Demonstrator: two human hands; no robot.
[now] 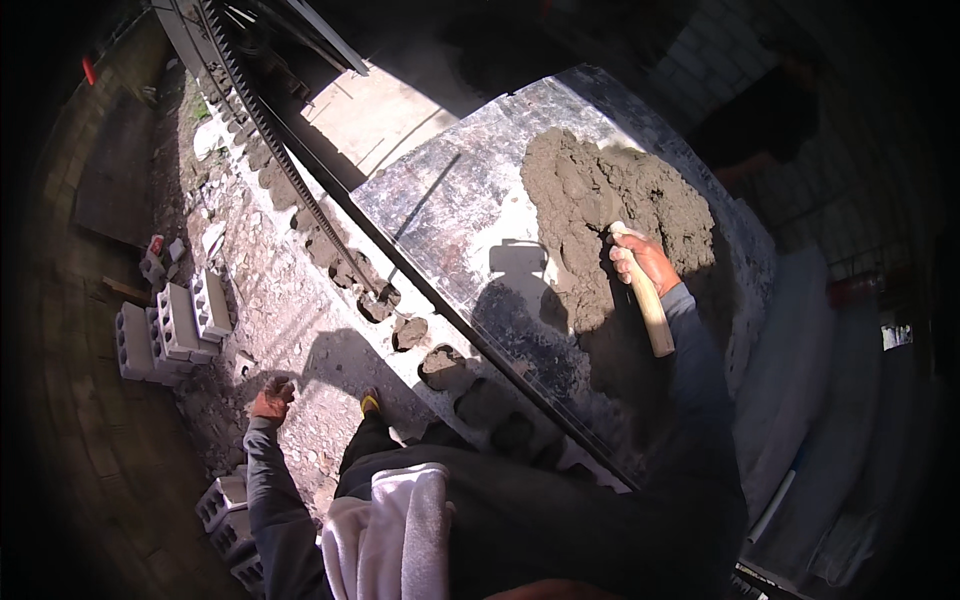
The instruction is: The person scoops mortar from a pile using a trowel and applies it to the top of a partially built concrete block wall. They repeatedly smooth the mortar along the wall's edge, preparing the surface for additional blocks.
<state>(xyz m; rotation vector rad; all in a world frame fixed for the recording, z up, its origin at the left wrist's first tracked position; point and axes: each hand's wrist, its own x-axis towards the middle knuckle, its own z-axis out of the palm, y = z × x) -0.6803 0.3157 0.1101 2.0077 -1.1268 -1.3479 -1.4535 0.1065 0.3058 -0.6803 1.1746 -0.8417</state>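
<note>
Inside several hollows (426,374) of the block wall (400,366), lumpy grey mortar (410,334).

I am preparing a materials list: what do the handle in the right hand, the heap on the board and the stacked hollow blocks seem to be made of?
Handle: probably bare wood, smooth, from its pale yellow-tan colour.
Heap: likely damp mortar, rough, from its lumpy grey-brown surface.
Hollow blocks: probably matte concrete, from their grey, moulded openings.
</note>
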